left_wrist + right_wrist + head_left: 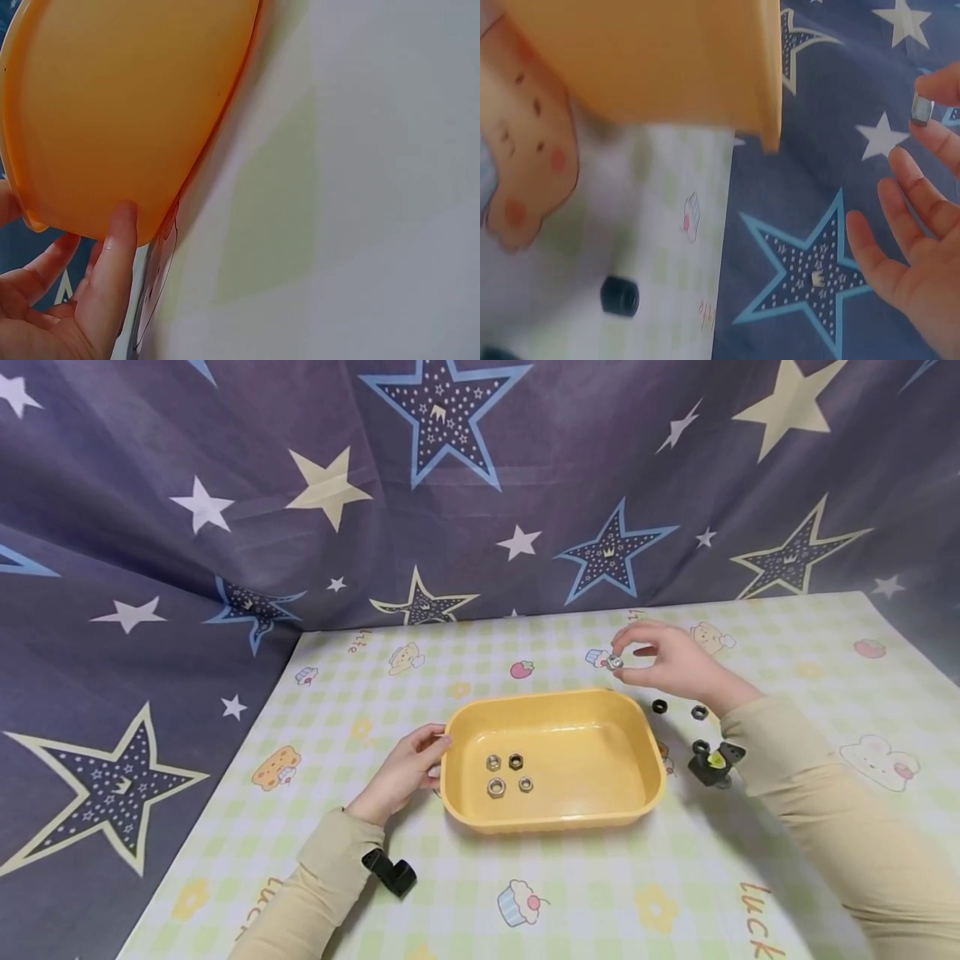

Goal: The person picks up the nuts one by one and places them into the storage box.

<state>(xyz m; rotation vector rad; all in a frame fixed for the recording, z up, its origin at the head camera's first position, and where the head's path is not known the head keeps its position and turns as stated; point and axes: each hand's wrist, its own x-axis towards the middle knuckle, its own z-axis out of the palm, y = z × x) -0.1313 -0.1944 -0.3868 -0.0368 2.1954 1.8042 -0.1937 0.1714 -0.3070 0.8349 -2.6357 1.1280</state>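
Note:
A yellow plastic basin (555, 820) stands on the table, with several hex nuts inside its left half; one is a dark nut (516, 762), and another is a silver nut (496, 787). My left hand (401, 770) grips the basin's left end, thumb at the rim and fingers against the outer wall in the left wrist view. Beyond the basin's far right corner, my right hand (667, 662) pinches a silver hex nut (921, 110) between thumb and index finger, above the table. The other fingers of that hand are spread and hold nothing.
Right of the basin lie a black nut (659, 706), a second dark nut (699, 712) and a third nut (701, 747) by the right wrist camera (708, 765), which partly hides that spot. A checked cloth (570, 868) covers the table; a star-patterned curtain (480, 543) hangs behind.

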